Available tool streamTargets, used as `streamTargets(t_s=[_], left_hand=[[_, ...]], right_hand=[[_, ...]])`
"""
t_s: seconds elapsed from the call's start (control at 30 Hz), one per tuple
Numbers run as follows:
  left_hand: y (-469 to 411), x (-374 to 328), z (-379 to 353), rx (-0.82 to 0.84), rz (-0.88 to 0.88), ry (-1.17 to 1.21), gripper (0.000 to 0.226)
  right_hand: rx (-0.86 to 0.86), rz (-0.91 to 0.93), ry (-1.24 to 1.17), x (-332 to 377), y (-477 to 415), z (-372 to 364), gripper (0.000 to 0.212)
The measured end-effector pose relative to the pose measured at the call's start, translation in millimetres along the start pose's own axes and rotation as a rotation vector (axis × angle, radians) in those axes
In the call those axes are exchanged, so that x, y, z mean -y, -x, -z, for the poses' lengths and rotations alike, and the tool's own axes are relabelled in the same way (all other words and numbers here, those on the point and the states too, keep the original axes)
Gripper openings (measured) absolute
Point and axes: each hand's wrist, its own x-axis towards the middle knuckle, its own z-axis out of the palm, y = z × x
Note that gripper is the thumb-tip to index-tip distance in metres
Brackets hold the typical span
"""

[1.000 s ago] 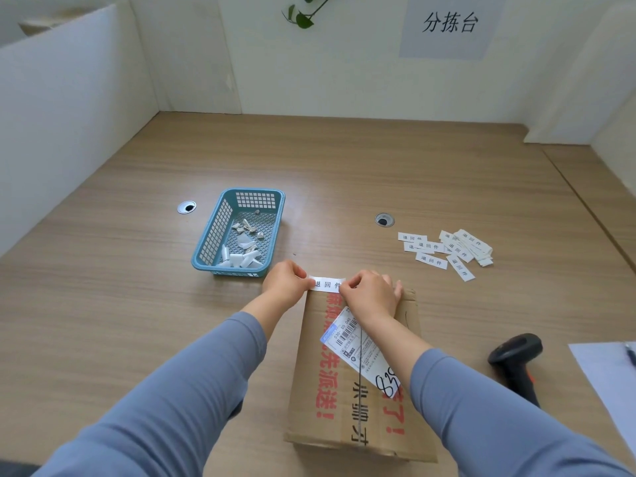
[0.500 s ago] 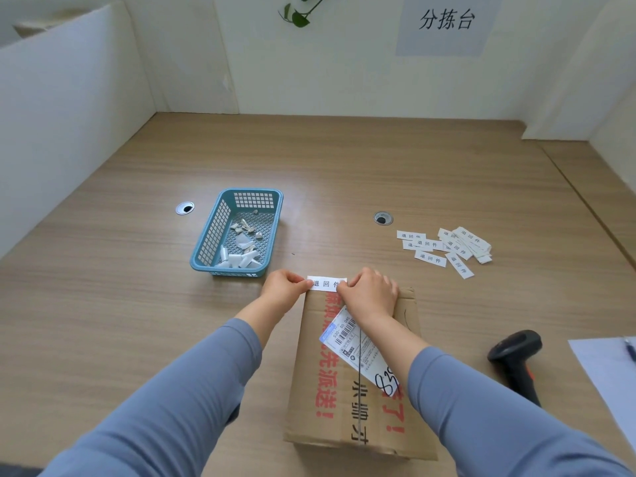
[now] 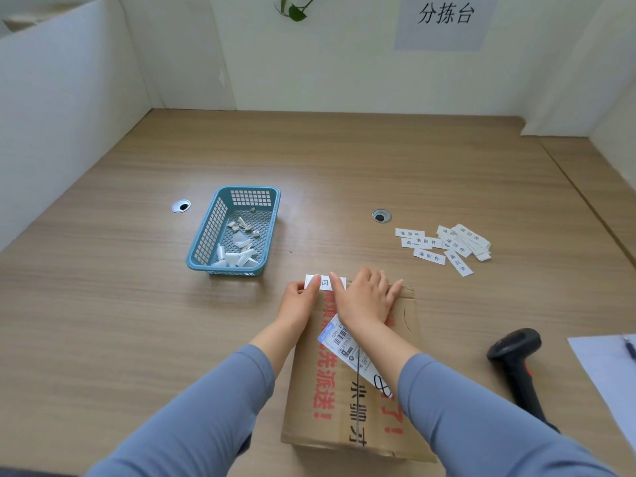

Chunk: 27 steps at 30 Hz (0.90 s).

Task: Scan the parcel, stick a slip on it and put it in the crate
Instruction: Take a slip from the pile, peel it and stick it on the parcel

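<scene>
A brown cardboard parcel [image 3: 327,397] with red print and a white barcode label [image 3: 347,349] lies flat in front of me. A small white slip [image 3: 325,282] sits at the parcel's far left corner. My left hand [image 3: 298,299] pinches the slip's left end with thumb and fingers. My right hand [image 3: 364,301] lies flat on the parcel's far edge, fingers spread, its thumb pressing the slip's right end. The blue plastic crate [image 3: 210,232] stands just beyond and to the left, with white paper scraps in it.
A pile of several spare white slips [image 3: 447,244] lies at the right. A black handheld scanner [image 3: 516,359] rests near the right edge beside a white sheet [image 3: 609,370]. Two round cable holes [image 3: 381,215] are set in the wooden table. White partition walls close in the sides.
My right hand has opened from a pinch and spread flat over the parcel's far edge. The slip has come down against the corner, with my fingers covering more of it.
</scene>
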Motion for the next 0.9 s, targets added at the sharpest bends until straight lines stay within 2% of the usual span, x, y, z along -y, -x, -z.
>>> streamTargets(t_s=[0.1,0.33,0.5,0.8,0.9], left_hand=[[-7.5,4.4,-4.8,-0.062,0.01,-0.053,0.053],[-13.6,7.3,-9.5,-0.153,-0.046,-0.177,0.047],[-14.5,7.7,-11.7,-0.157,-0.096,-0.253,0.036],[-13.8,5.2,-12.9,-0.172,-0.122,-0.263,0.044],[-13.3,5.9,-11.7,-0.191,-0.096,-0.254,0.044]], right_hand=[[0.004,-0.011,0.057,2.9,1.1,-4.5,0.079],[-0.001,-0.009,0.113,3.0,2.1,-10.1,0.085],[0.007,0.002,0.101,1.5,2.0,-10.7,0.071],[-0.006,-0.007,0.04,-1.0,0.2,-7.0,0.04],[-0.024,-0.033,-0.017,-1.6,-1.5,-6.1,0.039]])
